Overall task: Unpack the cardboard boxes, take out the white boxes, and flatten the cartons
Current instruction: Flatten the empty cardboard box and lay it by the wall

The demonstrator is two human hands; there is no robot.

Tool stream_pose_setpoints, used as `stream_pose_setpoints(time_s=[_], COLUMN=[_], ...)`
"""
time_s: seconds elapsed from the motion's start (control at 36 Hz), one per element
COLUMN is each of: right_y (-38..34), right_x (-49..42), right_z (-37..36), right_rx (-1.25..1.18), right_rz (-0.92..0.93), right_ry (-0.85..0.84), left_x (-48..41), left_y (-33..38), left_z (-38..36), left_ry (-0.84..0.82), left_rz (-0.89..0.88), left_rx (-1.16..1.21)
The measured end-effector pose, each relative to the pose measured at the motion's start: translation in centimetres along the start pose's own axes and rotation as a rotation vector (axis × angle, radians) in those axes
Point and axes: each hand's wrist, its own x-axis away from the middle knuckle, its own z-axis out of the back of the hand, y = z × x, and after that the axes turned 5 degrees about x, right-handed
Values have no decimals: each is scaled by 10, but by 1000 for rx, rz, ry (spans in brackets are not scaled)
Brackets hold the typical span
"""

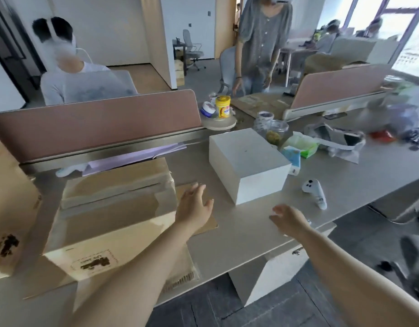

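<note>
Next carton up, I reckon. My left hand (194, 206) just right of cardboard box (109, 208), fingers spread, holding nothing. Right hand (288, 219) over near table (251, 237) edge, loose, empty too. I'd pick at tape end on top seam and peel along it, no ripping flaps. Box brown, taped shut, near-left. One white box (246, 161) out already, centre, farther back.

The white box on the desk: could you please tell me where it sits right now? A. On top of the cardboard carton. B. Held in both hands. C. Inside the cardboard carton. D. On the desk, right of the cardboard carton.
D: the white box stands on the desk, right of the closed cardboard carton, with the left hand and right hand both off it.
</note>
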Motion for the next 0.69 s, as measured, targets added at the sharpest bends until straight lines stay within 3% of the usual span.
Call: stream_pose_setpoints(time_s=[0.19, 0.44, 0.58, 0.69], right_y=[102, 144, 146, 135], right_x=[-32, -91, -108, -116], right_z=[8, -3, -14, -19], right_rx=[339, 448, 474, 510], right_rz=[118, 359, 491, 545], right_ry=[-122, -205, -198, -211], left_x=[-15, -14, -7, -3], left_y=[46, 43, 37, 30], left_z=[-79, -121, -112, -87], left_ry=[-73, 78, 231, 450], left_rz=[43, 196, 228, 105], left_rx=[15, 5, -5, -78])
